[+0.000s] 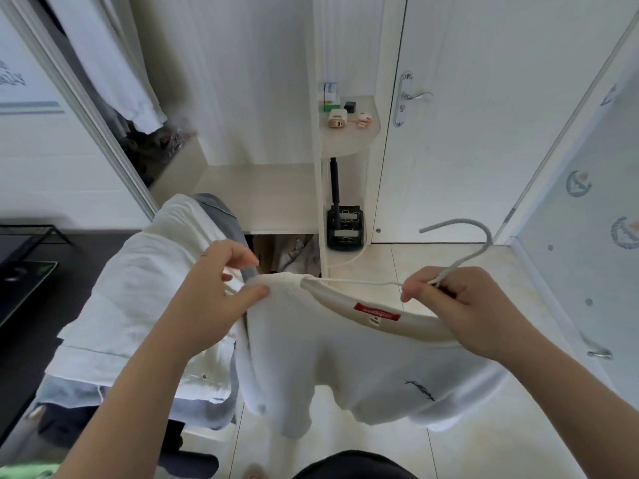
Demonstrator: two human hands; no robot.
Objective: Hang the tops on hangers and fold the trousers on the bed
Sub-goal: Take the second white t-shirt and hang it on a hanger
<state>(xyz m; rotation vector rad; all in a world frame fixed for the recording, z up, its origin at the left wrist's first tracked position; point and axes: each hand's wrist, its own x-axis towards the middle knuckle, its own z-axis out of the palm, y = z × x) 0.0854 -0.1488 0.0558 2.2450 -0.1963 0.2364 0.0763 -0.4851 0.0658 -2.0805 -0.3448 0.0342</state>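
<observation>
Here, left hand (211, 292) pinching cream top (345, 368), right hand (463, 305) gripping hanger (460, 221), partly hidden inside.

The top (345, 368) is off-white, with a red label (377, 312) at the collar and a small dark scrawl (420, 389) on the chest. The hanger (460, 221) is pale grey. The heaped clothes (138, 288) are white and grey-blue. The floor (432, 257) is cream tile and the door (484, 115) white. The side panel (587, 271) carries repeated blue-grey round emblems.

White door (484, 133), pale tiled floor (432, 271), open wardrobe (256, 98).
</observation>
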